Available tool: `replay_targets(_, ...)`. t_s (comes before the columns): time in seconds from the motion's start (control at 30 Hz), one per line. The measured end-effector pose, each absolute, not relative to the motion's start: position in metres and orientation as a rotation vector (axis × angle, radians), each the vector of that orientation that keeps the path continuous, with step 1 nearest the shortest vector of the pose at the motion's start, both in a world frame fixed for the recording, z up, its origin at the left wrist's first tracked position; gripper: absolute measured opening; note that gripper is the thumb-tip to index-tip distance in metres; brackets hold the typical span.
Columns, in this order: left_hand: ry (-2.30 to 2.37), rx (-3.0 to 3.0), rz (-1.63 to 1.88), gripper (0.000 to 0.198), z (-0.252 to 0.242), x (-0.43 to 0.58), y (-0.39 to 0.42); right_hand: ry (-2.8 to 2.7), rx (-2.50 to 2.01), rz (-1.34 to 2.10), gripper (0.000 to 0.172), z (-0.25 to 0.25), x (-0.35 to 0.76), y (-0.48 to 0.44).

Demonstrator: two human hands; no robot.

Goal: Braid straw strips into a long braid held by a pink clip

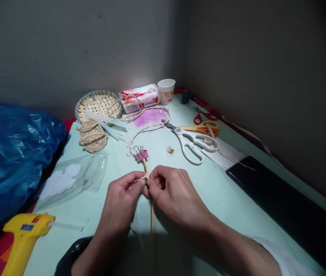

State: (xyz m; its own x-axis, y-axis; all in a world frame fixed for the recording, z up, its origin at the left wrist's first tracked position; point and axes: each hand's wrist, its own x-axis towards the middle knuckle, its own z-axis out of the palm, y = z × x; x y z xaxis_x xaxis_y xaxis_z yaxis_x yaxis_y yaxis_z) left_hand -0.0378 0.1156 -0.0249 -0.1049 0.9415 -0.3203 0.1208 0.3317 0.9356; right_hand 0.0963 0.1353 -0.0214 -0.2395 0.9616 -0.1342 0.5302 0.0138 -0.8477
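Note:
A thin pale braid runs toward me from a pink binder clip, which grips it on the tabletop. My left hand pinches the braid's near end between thumb and forefinger. On its other side, my right hand is closed with its fingertips on the same spot. Loose strands hang from beneath the hands toward the table's front. Beyond the clip, a longer length of braid curves away to the back. My fingers hide exactly how the strands cross.
White scissors lie right of the clip, with orange scissors behind. At left are a yellow glue gun, a twine bundle and a blue plastic bag. A woven basket and paper cup stand at the back.

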Motion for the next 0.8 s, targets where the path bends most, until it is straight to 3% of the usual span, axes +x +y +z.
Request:
replay_targets(0.53, 1.685, 0.785, 1.023, 0.018, -0.026, -0.036, 0.117, -1.57, -1.468, 1.578, 0.019, -0.027, 0.101, 0.143)
replay_targets(0.8, 1.852, 0.729, 0.838, 0.018, -0.009, -0.032, 0.117, -1.436, -1.503, 1.634, 0.015, -0.031, 0.104, 0.146)
